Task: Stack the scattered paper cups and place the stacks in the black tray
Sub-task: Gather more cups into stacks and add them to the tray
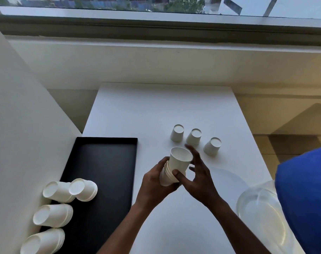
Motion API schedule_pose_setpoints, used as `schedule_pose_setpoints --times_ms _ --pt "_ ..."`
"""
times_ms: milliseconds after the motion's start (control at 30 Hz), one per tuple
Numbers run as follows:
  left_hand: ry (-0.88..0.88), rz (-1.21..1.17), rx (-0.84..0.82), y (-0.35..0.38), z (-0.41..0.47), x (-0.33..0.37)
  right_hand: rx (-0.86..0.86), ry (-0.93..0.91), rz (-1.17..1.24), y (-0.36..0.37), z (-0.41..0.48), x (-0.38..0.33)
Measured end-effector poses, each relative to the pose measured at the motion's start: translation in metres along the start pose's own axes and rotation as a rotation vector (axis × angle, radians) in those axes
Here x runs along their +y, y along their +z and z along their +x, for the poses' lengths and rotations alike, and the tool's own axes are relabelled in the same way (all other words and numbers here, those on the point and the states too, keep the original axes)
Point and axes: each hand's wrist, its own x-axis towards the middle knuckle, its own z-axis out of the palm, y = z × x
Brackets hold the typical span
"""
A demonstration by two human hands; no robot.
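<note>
Firstly, white table (156, 110) — work surface. Black tray (104, 162) at table's left edge; four cup stacks (53, 215) lying on sides along tray's near-left side. Clear plastic bowl (256, 208) at near right. Held stack (174, 167) above table centre, mouth up, tilted — left hand (154, 186) wrapped round lower cups; right hand (200, 176) fingers spread, thumb touching stack. Three loose cups (194, 137) upside down just beyond, apart.

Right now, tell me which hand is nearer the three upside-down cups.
Right: the right hand sits just short of the cups; the left hand grips the stack farther back.
</note>
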Motion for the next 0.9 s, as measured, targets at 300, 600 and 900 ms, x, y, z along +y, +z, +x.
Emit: schedule_pose_setpoints --times_ms 300,600,900 --pt "-0.020 -0.037 -0.006 0.005 -0.002 -0.006 -0.215 -0.039 -0.171 0.011 -0.020 0.017" --pt "-0.066 0.006 0.014 0.005 -0.005 -0.018 0.241 0.205 -0.388 -0.026 0.056 0.088" --pt "-0.101 -0.002 0.036 0.001 -0.001 -0.030 -0.068 0.459 -0.670 -0.065 0.127 0.149"
